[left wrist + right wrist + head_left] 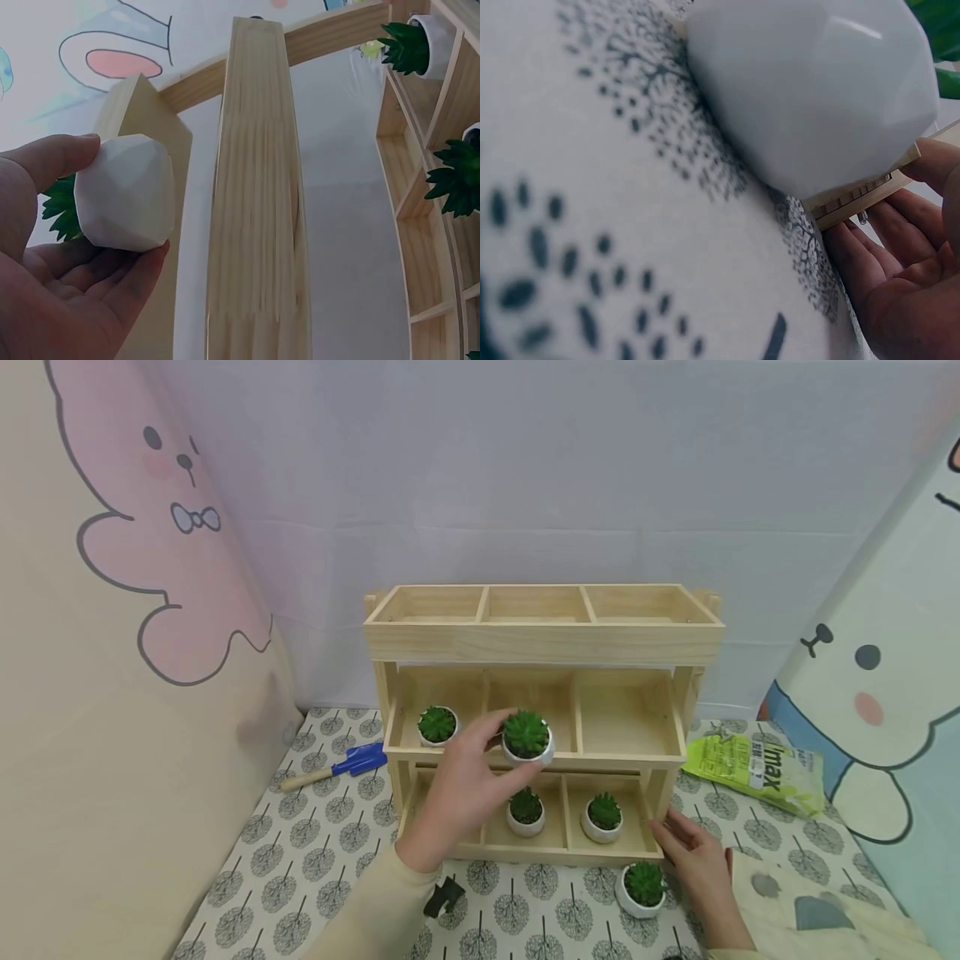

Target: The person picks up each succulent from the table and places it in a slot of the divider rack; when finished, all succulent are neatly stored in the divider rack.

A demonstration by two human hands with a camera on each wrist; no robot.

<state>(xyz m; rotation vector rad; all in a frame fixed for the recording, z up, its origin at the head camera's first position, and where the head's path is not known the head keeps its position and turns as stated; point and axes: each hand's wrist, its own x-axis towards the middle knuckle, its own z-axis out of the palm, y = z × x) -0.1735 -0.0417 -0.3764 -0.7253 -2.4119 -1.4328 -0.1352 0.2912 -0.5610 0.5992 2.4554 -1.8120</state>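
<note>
My left hand (468,785) holds a small white faceted pot with a green succulent (527,735) between thumb and fingers. It is raised in front of the middle compartment of the three-tier wooden shelf (543,643); the left wrist view shows the pot's underside (126,193). Low at the right, my right hand (697,868) grips the front corner of the bottom tier, thumb on its edge and fingers along the side. Just left of that hand, another potted succulent (641,890) stands on the tablecloth, and its white pot (817,90) fills much of the right wrist view.
One potted succulent (438,726) sits in the middle tier's left compartment. The bottom tier holds two more, one in the center (526,812) and one at right (602,818). A blue trowel (360,760) lies left, a green bag (757,770) right, a small black object (444,897) in front.
</note>
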